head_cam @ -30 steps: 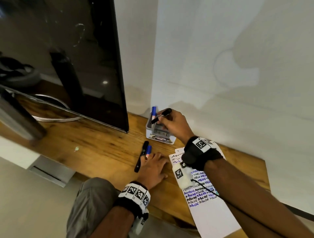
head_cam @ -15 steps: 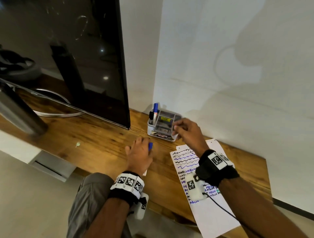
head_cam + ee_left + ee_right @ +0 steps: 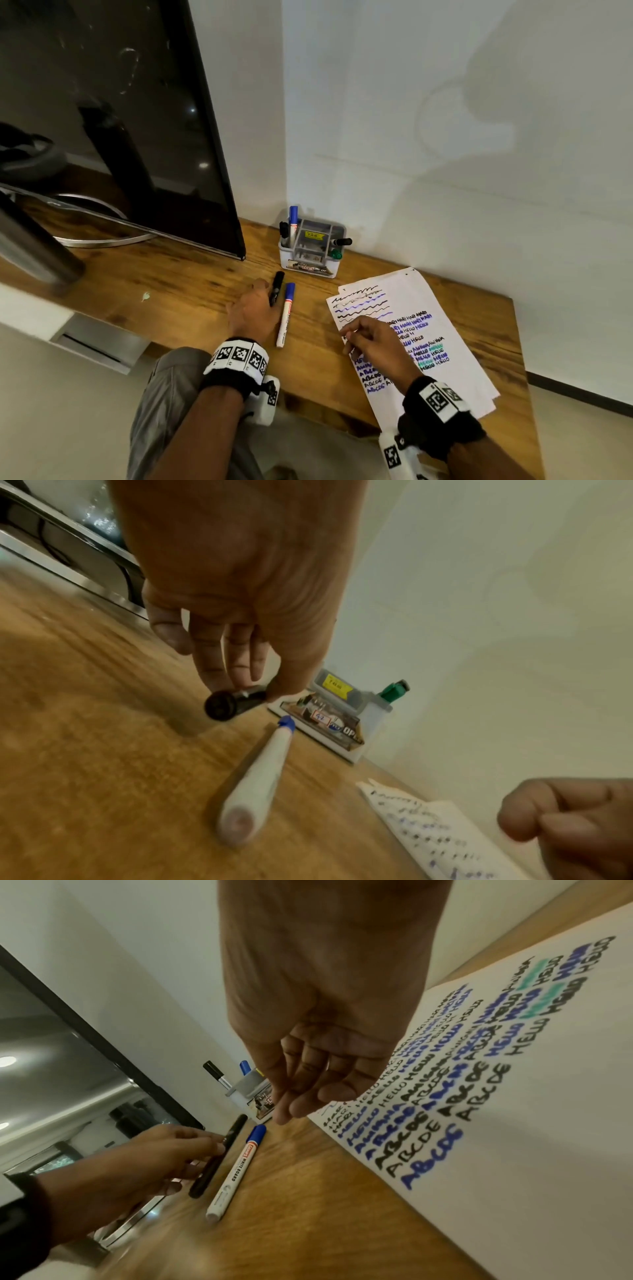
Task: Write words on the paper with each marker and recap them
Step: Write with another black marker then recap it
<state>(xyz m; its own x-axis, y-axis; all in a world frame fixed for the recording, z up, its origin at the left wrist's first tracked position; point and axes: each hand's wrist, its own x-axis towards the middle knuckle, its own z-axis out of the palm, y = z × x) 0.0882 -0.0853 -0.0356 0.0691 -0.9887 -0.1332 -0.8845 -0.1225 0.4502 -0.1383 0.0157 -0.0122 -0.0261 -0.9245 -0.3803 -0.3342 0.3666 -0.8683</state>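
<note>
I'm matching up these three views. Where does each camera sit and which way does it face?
Head: high, looking down at the desk; both forearms and hands show.
Left wrist: faces along the left hand, which pinches the black marker.
Right wrist: faces along the empty right hand, beside the paper.
All three share the blue marker and organizer.

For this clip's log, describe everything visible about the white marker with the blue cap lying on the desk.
The white-barrelled whiteboard marker with a blue cap looks like smooth plastic, with red and black print reading "WHITE BOARD" along the barrel. It is capped and lies flat on the wooden desk, cap pointing toward the small grey and white plastic organiser. A black marker lies close beside it, roughly parallel, pinched by the left hand. Nothing touches the white marker but the desk.
</note>
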